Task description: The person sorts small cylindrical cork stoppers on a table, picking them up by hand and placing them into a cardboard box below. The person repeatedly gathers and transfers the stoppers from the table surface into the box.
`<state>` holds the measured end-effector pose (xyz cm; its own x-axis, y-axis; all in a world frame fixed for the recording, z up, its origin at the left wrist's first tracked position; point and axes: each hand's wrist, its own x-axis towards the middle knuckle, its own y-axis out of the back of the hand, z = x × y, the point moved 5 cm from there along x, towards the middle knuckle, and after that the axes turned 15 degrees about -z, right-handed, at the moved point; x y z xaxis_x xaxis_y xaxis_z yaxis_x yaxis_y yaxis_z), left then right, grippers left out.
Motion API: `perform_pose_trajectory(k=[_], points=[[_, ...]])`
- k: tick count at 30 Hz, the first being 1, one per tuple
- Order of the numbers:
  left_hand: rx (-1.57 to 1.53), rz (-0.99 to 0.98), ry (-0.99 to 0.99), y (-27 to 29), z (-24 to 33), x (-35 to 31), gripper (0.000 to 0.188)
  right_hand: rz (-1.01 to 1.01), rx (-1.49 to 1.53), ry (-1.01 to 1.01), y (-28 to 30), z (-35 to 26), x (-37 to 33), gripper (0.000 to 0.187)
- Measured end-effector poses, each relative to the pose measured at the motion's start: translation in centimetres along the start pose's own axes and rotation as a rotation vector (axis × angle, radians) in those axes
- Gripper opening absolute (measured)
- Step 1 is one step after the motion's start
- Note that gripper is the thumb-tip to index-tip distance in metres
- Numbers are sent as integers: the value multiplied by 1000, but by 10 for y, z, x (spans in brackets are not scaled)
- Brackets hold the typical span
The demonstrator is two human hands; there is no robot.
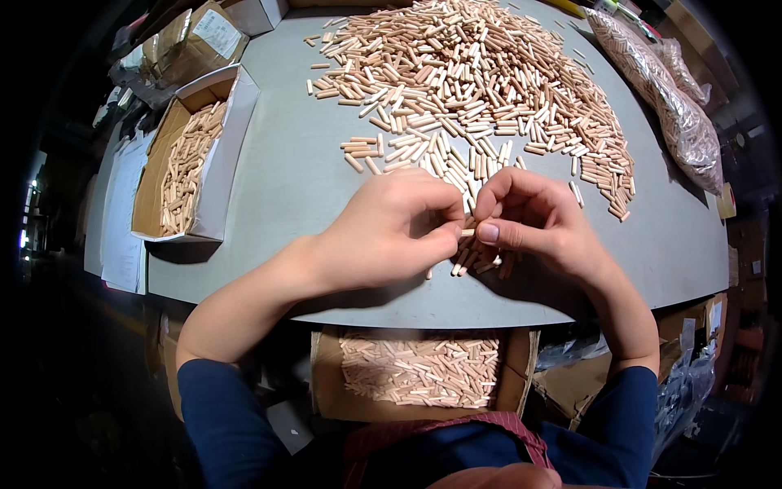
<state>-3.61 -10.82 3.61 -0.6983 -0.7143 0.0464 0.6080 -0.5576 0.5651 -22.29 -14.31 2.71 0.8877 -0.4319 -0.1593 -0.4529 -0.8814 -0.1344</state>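
Observation:
Between my two hands, just above the table's near part, is a short wooden dowel pin (467, 233). My left hand (399, 220) pinches its left end, and my right hand (533, 216) grips the other end with thumb and fingertips. Several more dowels (463, 265) lie on the table under my hands, partly hidden by the fingers. Right beyond the fingertips begins a large spread heap of the same pale and reddish wooden dowels (472, 65).
An open carton of dowels (193, 163) stands at the left on the grey table (277, 147). Below the near edge sits another dowel-filled box (419, 371). Clear plastic bags of dowels (660, 98) lie at the far right. Papers (122, 212) lie left, near a taped parcel (191, 41).

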Motion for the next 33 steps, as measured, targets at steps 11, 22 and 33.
perform_pose_trajectory(k=[11, 22, 33], points=[[725, 573, 282, 88, -16, -27, 19, 437, -1022, 266, 49, -16, -17, 25], [474, 233, 527, 85, -53, -27, 22, 330, -1120, 52, 48, -17, -10, 13], [-197, -162, 436, 34, -34, -11, 18, 24, -812, -53, 40, -14, -10, 23]])
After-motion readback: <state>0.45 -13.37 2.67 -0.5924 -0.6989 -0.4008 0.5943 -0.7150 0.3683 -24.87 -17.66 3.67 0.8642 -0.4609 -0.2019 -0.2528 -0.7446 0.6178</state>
